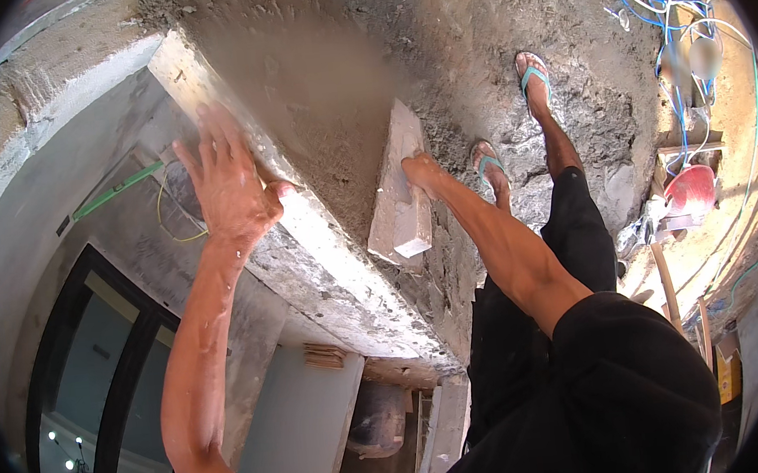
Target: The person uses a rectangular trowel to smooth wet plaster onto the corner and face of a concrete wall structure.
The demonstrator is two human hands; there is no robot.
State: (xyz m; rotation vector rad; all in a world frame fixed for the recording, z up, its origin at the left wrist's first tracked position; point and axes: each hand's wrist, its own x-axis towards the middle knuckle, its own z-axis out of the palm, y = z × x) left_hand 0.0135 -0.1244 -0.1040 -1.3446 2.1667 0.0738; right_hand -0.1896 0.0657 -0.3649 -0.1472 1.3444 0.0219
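My left hand [228,182], fingers spread, lies flat against a pale, cement-smeared wooden board [296,215] that runs along the edge of a raised ledge. Its thumb points toward the mortar side. Closed around the handle of a wooden float [397,181] is my right hand [426,176]. The float is coated in dried cement and rests on rough grey mortar [312,89], just right of the board. The palm side of my right hand is hidden.
Below the ledge on the left are a black-framed window [107,368], a green level-like bar [118,189] and a dark barrel [379,426]. My sandalled feet [532,79] stand on the rough surface. Tangled blue and white cables [670,13] and a red bowl [690,189] lie right.
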